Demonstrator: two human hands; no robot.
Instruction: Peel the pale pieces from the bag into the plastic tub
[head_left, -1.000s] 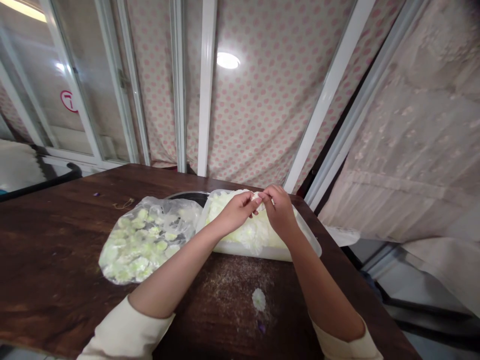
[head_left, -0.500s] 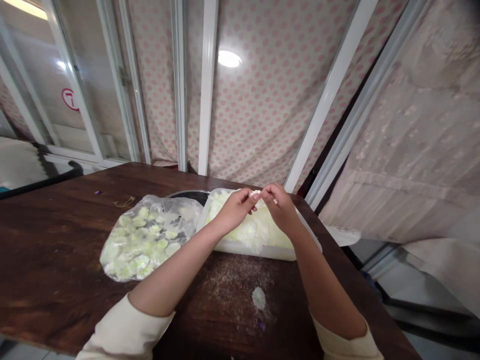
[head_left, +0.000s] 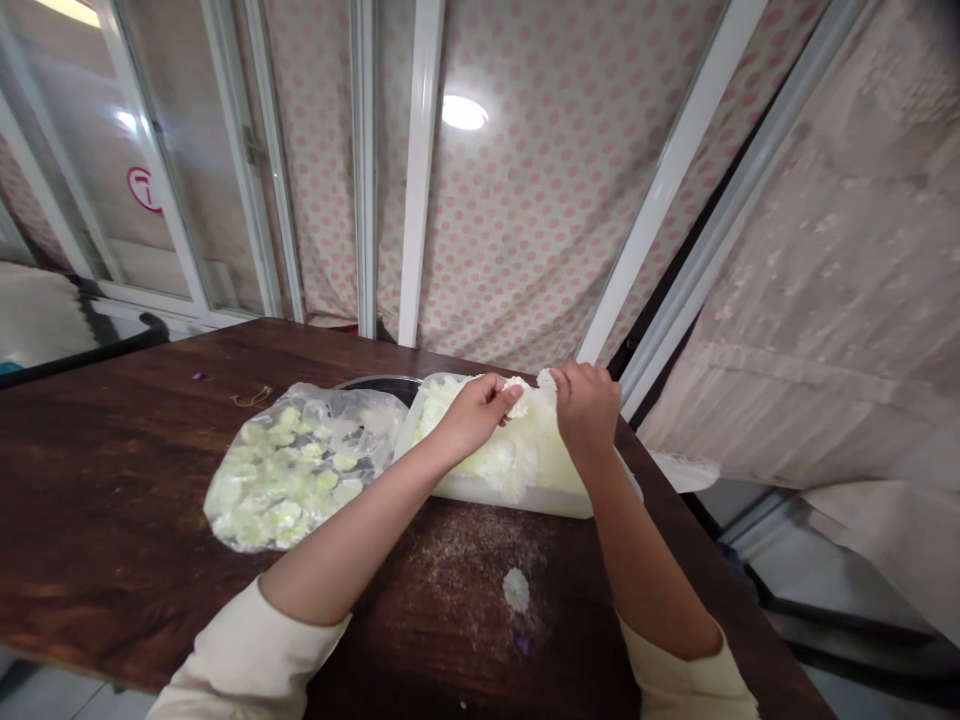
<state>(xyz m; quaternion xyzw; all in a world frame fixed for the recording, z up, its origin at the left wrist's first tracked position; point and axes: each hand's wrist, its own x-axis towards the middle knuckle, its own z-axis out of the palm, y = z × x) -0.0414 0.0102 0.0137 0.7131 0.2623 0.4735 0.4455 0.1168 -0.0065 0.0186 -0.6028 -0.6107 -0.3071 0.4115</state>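
Over a white plastic tub, my left hand pinches a small white artificial flower with a ruffled edge. My right hand, a short way to the right, pinches another ruffled white flower piece between thumb and fingers. The two pieces are apart. Pale flower pieces fill part of the tub below my hands. To the left lies a clear plastic bag holding many pale green-white flower pieces, partly behind my left forearm.
One white flower piece lies on the dark wooden table among pale specks, near a purple bit. A dark round tray shows behind the bag. Window frames and a dotted curtain stand beyond the table.
My hands were together over the tub; now my right hand has moved right, a white piece in its fingers. My left hand has stayed in place with its flower.
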